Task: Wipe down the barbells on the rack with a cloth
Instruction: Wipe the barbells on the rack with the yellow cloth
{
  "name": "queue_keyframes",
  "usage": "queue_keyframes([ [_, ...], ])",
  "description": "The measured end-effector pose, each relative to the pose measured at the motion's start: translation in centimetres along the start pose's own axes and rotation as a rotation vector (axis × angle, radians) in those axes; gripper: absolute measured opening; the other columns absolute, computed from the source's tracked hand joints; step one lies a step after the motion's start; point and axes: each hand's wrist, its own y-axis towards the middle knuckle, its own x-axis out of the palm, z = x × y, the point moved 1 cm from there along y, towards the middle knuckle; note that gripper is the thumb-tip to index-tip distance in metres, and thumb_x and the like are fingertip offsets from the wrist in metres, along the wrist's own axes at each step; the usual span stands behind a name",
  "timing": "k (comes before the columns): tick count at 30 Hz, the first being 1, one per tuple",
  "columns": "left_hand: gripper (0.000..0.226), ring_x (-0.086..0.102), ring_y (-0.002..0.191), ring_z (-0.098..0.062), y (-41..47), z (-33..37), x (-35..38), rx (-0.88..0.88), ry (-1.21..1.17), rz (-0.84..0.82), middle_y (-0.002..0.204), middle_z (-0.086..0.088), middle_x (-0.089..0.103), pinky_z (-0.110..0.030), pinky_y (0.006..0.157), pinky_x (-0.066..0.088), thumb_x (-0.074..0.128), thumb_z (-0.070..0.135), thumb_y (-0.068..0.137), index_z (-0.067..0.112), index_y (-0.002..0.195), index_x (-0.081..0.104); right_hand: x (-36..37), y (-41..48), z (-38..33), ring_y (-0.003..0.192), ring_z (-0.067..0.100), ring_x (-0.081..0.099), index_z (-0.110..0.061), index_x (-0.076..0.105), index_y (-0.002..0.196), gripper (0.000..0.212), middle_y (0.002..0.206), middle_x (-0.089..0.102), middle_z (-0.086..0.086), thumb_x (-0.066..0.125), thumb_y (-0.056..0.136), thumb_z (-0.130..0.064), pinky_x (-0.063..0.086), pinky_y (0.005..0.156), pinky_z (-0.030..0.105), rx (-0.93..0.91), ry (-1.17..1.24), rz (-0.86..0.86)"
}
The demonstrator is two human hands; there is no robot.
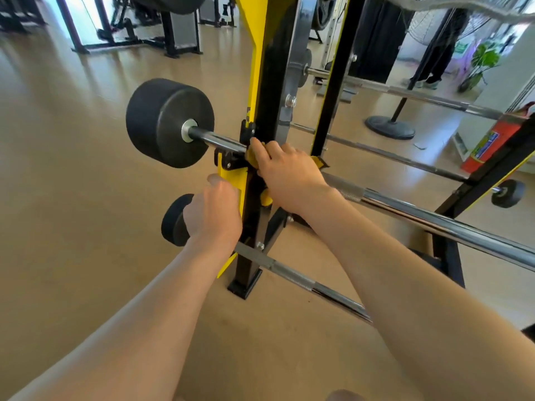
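One hand point(285, 172), yellow cloth point(318, 162) around barbell point(434, 221).

Bright daylight from rear windows – glare on floor point(72, 91), edges warped, bg soft.

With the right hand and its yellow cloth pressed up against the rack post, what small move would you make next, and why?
Probably slide the right hand and yellow cloth back along the barbell, away from the rack post. The cloth already sits at the post, and the long chrome shaft stretches away from it. The left hand rests by the post's yellow plate.
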Motion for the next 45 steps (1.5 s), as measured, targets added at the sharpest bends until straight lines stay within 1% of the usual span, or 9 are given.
queue_keyframes([
  [6,0.011,0.059,0.075,-0.020,0.3,-0.7,-0.4,0.068,0.023,-0.081,0.084,-0.004,0.059,-0.030,0.065,0.051,0.068,0.017,0.100,0.011,0.109,0.068,-1.9,-0.5,1.5,0.075,0.020,0.060,-0.017,0.057,0.121,0.045,0.088,0.060,0.002,0.042,0.108,-0.057,0.046,0.064,0.034,0.248,-0.037,-0.128],
  [12,0.013,0.072,0.090,-0.028,0.3,-0.4,1.5,0.165,-0.033,-0.208,0.099,-0.005,0.070,-0.046,0.082,0.063,0.063,0.021,0.102,0.016,0.113,0.068,-1.8,1.7,0.1,0.068,0.023,0.059,-0.020,0.056,0.104,0.031,0.083,0.059,0.004,0.038,0.113,-0.044,0.042,0.056,0.034,0.248,0.121,-0.012],
  [18,0.023,0.074,0.098,-0.014,0.2,0.1,3.0,0.007,-0.740,-0.421,0.104,0.005,0.078,-0.037,0.092,0.058,0.052,0.017,0.105,0.022,0.110,0.074,3.6,-4.5,-1.2,0.142,0.033,0.052,-0.010,0.056,0.150,0.041,0.149,0.059,0.014,0.052,0.111,-0.023,0.042,0.118,0.049,0.150,0.233,0.496],
  [22,0.046,0.074,0.103,-0.027,-0.5,2.2,2.3,-0.158,-1.210,-0.549,0.104,-0.010,0.078,-0.051,0.098,0.057,0.044,0.046,0.102,0.014,0.115,0.075,5.9,-10.2,-3.5,0.150,0.028,0.041,-0.012,0.049,0.155,0.045,0.158,0.049,0.011,0.050,0.112,-0.024,0.038,0.122,0.048,0.207,0.425,0.414],
  [26,0.068,0.067,0.115,-0.021,-1.9,3.0,4.1,-0.037,-0.979,-0.896,0.118,0.001,0.073,-0.050,0.104,0.051,0.051,0.089,0.081,0.033,0.113,0.072,8.1,-13.0,-4.9,0.124,0.022,0.063,-0.024,0.054,0.144,0.036,0.133,0.067,0.001,0.036,0.113,-0.023,0.054,0.102,0.050,0.337,1.129,0.196],
  [28,0.054,0.063,0.115,-0.020,-2.0,2.5,5.4,-0.019,-0.825,-0.880,0.119,0.001,0.069,-0.050,0.104,0.049,0.057,0.074,0.092,0.030,0.123,0.064,8.5,-13.9,-4.7,0.101,0.021,0.069,-0.022,0.065,0.125,0.034,0.105,0.072,0.001,0.036,0.111,-0.013,0.056,0.088,0.050,0.442,1.351,0.234],
  [35,0.019,0.071,0.105,-0.022,-2.8,2.7,6.7,0.192,-0.551,-0.979,0.108,-0.005,0.075,-0.048,0.098,0.057,0.055,0.034,0.108,0.026,0.113,0.071,12.3,-17.9,-3.2,0.094,0.011,0.063,-0.041,0.046,0.150,0.049,0.119,0.064,-0.010,0.055,0.105,-0.022,0.050,0.076,0.021,0.795,1.799,0.017],
  [40,0.020,0.073,0.101,-0.024,-3.2,3.1,7.7,0.250,-0.416,-1.067,0.113,-0.013,0.072,-0.040,0.079,0.065,0.054,0.031,0.109,0.017,0.117,0.066,11.8,-20.3,-1.5,0.097,0.013,0.062,-0.032,0.063,0.097,0.009,0.098,0.066,-0.013,0.060,0.105,-0.034,0.044,0.083,0.029,0.968,1.713,-0.084],
  [45,0.020,0.079,0.072,-0.017,-3.6,5.0,9.2,0.282,-0.289,-1.007,0.098,-0.013,0.077,-0.028,0.057,0.062,0.053,0.028,0.109,0.010,0.111,0.059,13.1,-21.9,0.9,0.097,0.015,0.068,-0.029,0.063,0.124,0.032,0.105,0.068,-0.017,0.072,0.097,-0.044,0.056,0.069,0.021,1.016,1.365,0.125],
])
